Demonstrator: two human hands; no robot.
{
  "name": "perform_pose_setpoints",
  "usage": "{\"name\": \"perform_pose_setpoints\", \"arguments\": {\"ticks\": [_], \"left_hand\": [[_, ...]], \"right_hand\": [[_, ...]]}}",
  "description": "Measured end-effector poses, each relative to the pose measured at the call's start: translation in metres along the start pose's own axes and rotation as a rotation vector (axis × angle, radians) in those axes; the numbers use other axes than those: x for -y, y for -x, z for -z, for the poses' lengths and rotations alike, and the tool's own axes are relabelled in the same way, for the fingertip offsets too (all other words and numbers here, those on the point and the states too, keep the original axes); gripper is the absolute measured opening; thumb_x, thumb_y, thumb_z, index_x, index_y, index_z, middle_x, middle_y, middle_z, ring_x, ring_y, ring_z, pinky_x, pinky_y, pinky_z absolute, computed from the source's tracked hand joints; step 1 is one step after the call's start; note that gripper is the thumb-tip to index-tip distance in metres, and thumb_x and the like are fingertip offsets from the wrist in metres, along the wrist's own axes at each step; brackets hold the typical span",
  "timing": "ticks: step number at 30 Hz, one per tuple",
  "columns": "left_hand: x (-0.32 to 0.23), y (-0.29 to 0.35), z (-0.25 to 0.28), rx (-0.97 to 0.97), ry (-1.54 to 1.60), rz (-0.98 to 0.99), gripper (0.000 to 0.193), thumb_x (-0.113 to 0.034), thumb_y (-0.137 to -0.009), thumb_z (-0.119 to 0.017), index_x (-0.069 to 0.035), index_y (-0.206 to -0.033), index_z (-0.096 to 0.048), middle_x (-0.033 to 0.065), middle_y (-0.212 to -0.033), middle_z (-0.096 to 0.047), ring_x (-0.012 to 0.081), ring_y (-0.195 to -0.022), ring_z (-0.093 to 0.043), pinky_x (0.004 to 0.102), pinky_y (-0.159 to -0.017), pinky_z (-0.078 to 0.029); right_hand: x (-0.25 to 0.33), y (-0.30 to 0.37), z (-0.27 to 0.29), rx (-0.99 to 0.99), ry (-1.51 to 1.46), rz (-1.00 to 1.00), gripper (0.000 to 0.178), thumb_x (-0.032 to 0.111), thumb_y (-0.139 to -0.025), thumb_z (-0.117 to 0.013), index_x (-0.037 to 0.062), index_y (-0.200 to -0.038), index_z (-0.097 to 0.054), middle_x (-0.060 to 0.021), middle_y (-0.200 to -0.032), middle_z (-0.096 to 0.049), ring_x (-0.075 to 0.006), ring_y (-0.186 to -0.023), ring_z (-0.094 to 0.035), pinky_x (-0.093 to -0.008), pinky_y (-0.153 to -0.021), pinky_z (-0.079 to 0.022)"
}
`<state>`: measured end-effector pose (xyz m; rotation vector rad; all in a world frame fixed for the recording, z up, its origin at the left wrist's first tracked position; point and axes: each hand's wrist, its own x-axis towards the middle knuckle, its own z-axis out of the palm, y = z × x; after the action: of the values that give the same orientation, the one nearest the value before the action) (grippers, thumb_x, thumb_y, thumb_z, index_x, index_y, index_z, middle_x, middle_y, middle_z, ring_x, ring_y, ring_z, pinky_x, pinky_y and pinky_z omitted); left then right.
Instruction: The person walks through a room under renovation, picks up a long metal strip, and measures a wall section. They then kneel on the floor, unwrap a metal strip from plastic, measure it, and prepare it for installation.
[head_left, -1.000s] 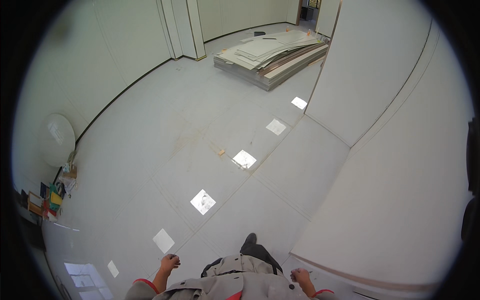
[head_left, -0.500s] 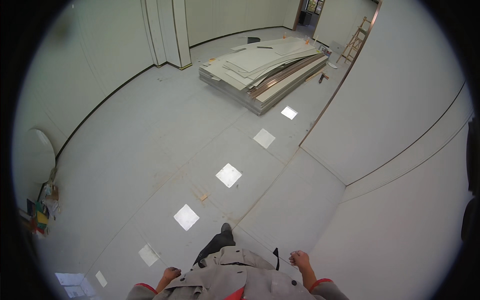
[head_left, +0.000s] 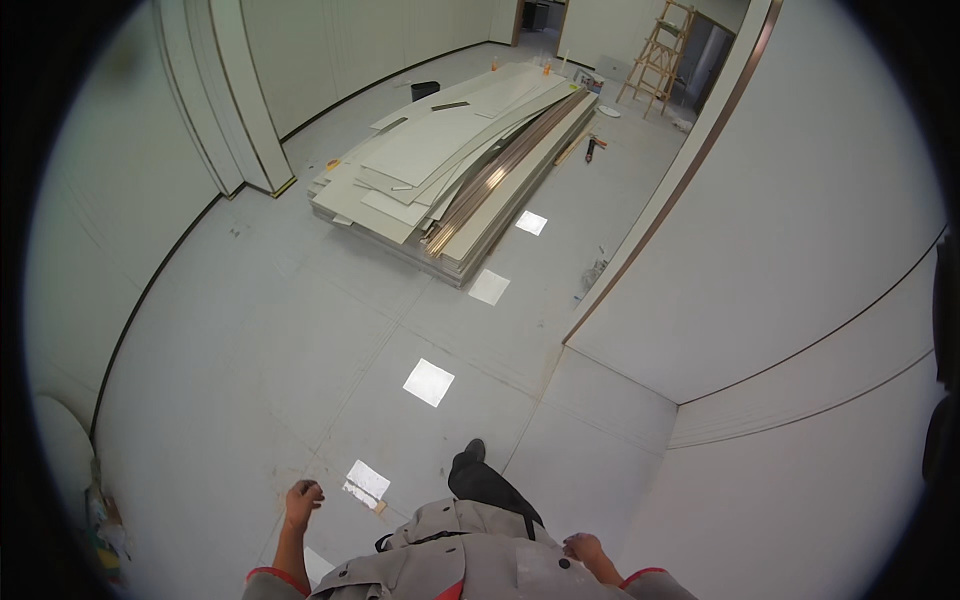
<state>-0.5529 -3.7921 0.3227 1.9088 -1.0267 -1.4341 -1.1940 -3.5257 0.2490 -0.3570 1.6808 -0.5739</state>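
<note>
Both arms swing free of any object. My left hand (head_left: 304,497) is out in front at the lower left, fingers loosely bent and a little apart, with nothing seen in it. Below it to the right, a small tan scrap (head_left: 380,507) lies on the floor beside a bright light patch. My right hand (head_left: 584,549) hangs close to the grey jacket (head_left: 480,550), its fingers curled in and no object showing. One dark shoe (head_left: 470,453) is forward on the floor.
Ahead stands a large stack of pale panels (head_left: 400,190) topped with copper-coloured strips (head_left: 490,180). A wooden stepladder (head_left: 658,60), black bucket (head_left: 424,90) and dark tool (head_left: 590,150) are farther off. The right wall's edge (head_left: 640,250) juts out; a round white board (head_left: 62,440) leans left.
I have stepped forward, so the panel stack is nearer and farther left in view. My left hand has swung forward and up; my right hand has dropped back toward the jacket. The forward leg has changed.
</note>
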Motion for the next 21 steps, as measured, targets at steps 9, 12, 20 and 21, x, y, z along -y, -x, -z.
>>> {"name": "perform_pose_setpoints", "arguments": {"ticks": [9, 12, 20, 21], "left_hand": [[0.025, -0.115, -0.092, 0.216, -0.253, 0.263, 0.026, -0.021, -0.088, -0.068, 0.004, -0.098, -0.068, 0.0098, -0.081, -0.071, 0.0195, -0.07, -0.068, 0.0334, -0.064, -0.056], [-0.032, -0.199, -0.127, 0.245, -0.334, 0.283, 0.027, -0.021, -0.088, -0.068, 0.004, -0.097, -0.069, 0.0102, -0.08, -0.071, 0.0191, -0.07, -0.068, 0.0327, -0.064, -0.056], [-0.322, -0.464, -0.195, 0.233, -0.166, 0.279, 0.028, -0.021, -0.088, -0.065, 0.001, -0.104, -0.064, 0.0108, -0.086, -0.069, 0.0221, -0.073, -0.069, 0.0359, -0.062, -0.056], [-0.365, -0.496, -0.207, 0.24, -0.135, 0.26, 0.024, -0.021, -0.089, -0.064, 0.0, -0.102, -0.064, 0.0091, -0.085, -0.068, 0.0209, -0.075, -0.069, 0.0341, -0.064, -0.056]], "right_hand": [[0.421, -0.174, 0.042, -0.11, -0.031, 0.198, 0.025, 0.021, -0.096, -0.057, -0.0009, -0.104, -0.065, -0.0089, -0.085, -0.068, -0.0143, -0.07, -0.064, -0.0284, -0.063, -0.055], [0.502, -0.231, 0.054, -0.125, -0.045, 0.209, 0.024, 0.021, -0.095, -0.058, -0.0005, -0.103, -0.065, -0.0089, -0.084, -0.067, -0.0139, -0.07, -0.064, -0.0279, -0.061, -0.054], [0.54, -0.334, 0.081, -0.198, -0.184, -0.023, 0.023, 0.02, -0.094, -0.058, -0.0006, -0.102, -0.065, -0.0117, -0.083, -0.069, -0.0185, -0.069, -0.066, -0.0329, -0.059, -0.056], [0.546, -0.338, 0.083, -0.203, -0.233, -0.038, 0.023, 0.02, -0.094, -0.059, -0.0005, -0.103, -0.065, -0.0116, -0.083, -0.069, -0.0187, -0.069, -0.066, -0.0331, -0.059, -0.056]]}}
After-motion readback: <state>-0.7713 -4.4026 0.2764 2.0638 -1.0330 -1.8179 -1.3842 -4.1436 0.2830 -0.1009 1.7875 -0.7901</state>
